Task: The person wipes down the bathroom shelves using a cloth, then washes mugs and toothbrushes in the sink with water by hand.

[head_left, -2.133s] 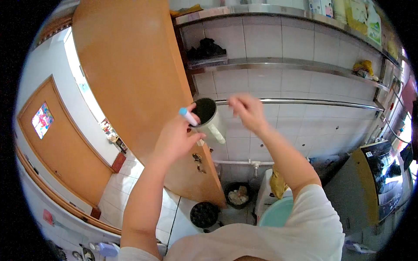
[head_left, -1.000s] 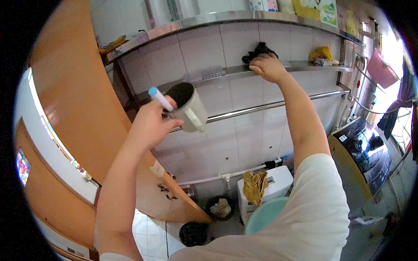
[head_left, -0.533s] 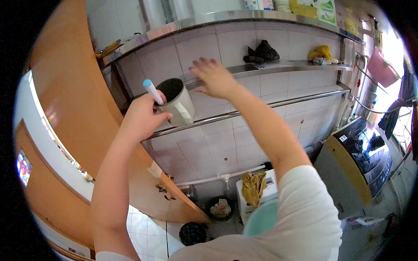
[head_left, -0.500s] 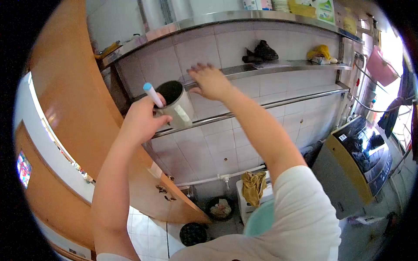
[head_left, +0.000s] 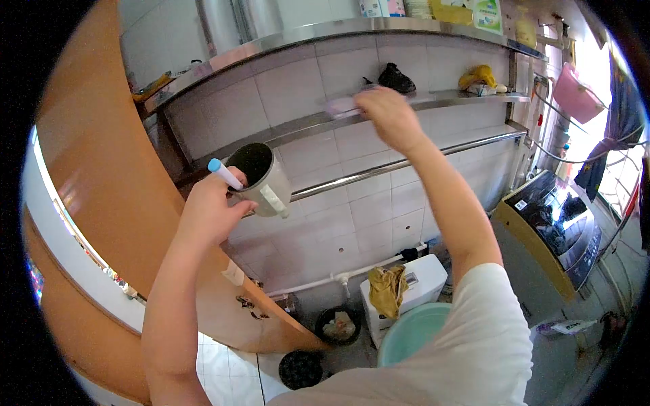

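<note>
My left hand is closed on the rim of a pale cup with a dark inside and a handle facing me. A white pen-like stick with a blue end is pinched against the cup by the same fingers. Over the lower metal shelf, my right hand is closed on a pale pink, flat thing, blurred by motion, that looks like a packet or cloth. Just behind that hand, a black plastic bag lies on the shelf.
A metal rail runs below the shelf. An orange door stands close on the left. Below are a toilet tank with a brown cloth, a green basin and black bins. A washing machine is at right.
My right hand has moved right along the shelf and now holds the pale pink thing; before, it was spread and empty. My left hand still grips the cup, tilted slightly more toward me.
</note>
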The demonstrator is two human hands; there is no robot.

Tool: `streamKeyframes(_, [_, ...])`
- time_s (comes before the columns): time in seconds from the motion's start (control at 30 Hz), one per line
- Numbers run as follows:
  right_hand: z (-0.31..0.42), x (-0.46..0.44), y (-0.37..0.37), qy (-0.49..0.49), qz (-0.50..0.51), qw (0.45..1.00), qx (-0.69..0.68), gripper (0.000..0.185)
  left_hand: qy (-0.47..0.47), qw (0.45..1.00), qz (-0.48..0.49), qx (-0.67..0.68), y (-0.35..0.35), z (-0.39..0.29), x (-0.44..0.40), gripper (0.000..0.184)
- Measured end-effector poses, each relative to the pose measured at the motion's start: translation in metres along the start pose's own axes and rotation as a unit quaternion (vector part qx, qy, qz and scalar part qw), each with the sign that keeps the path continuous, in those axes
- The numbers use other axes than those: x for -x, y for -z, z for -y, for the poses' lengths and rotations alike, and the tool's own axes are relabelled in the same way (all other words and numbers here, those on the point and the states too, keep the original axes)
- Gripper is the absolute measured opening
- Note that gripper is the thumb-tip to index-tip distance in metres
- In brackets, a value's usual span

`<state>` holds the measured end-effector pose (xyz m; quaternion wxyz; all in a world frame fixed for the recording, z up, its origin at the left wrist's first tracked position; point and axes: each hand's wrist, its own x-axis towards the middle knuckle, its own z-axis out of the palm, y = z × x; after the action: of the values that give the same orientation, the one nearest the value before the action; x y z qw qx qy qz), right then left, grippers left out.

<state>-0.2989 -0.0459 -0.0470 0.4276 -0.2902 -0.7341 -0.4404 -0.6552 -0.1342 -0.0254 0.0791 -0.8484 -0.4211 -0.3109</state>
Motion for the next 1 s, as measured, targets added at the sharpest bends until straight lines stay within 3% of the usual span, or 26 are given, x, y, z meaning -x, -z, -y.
streamKeyframes(0.13, [-0.047,0.039,0.029,-0.05,0.044,0.996,0.054,0.026,-0.014,1.0,0.004,0.005,-0.002,-0.005,-0.004,0.034])
streamKeyframes(0.27, [-0.07,0.047,0.017,-0.103,0.088,0.989,0.062,0.027,-0.023,1.0,-0.007,0.005,-0.009,-0.011,-0.013,0.033])
streamKeyframes(0.37, [-0.093,0.048,-0.003,-0.111,0.128,0.983,0.07,0.03,-0.046,0.999,-0.006,0.009,-0.015,-0.008,-0.02,0.042])
streamKeyframes(0.67, [-0.078,0.035,0.007,-0.15,0.207,0.956,0.143,0.042,-0.046,0.999,-0.001,-0.006,-0.011,-0.012,-0.032,0.04])
streamKeyframes(0.87, [-0.064,0.047,0.001,-0.146,0.093,0.971,0.165,0.055,-0.008,1.0,0.002,-0.012,-0.011,-0.003,-0.053,0.04])
streamKeyframes(1.0, [-0.02,0.026,0.008,-0.123,0.01,0.983,0.136,0.053,-0.036,0.996,-0.028,-0.079,-0.003,0.007,-0.083,0.04])
